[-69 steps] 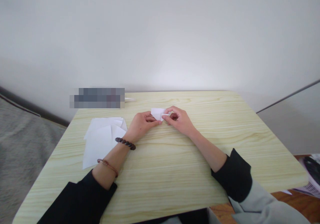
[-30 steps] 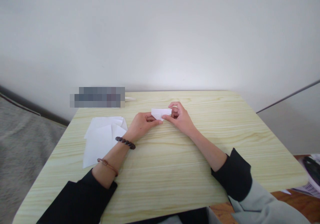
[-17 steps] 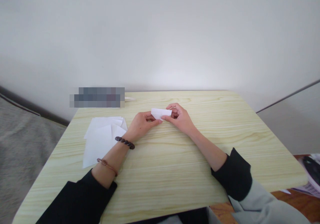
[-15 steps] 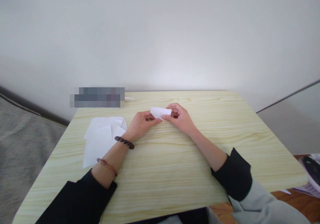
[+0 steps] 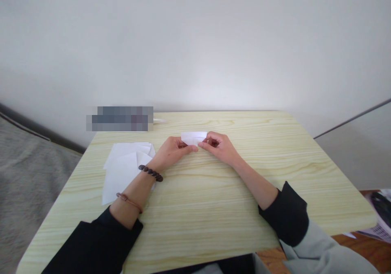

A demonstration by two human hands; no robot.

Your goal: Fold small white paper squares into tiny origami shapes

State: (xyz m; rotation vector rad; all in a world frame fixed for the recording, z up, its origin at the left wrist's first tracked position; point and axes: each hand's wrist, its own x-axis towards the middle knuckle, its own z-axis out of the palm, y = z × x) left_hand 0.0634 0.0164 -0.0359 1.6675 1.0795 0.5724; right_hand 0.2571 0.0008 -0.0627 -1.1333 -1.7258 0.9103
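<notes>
A small folded white paper is held just above the light wooden table, near its far middle. My left hand pinches the paper's near left part with thumb and fingers closed. My right hand pinches its right end, fingers curled. A dark bead bracelet and a thin brown cord sit on my left wrist.
A loose stack of white paper sheets lies on the table's left side, partly under my left forearm. A blurred-out object sits at the back left edge. A white wall stands behind; a grey fabric surface lies to the left.
The folded paper has shifted slightly left and flattened out between my hands. My right fingers have closed in lower on its right end. My left forearm moved a little left.
</notes>
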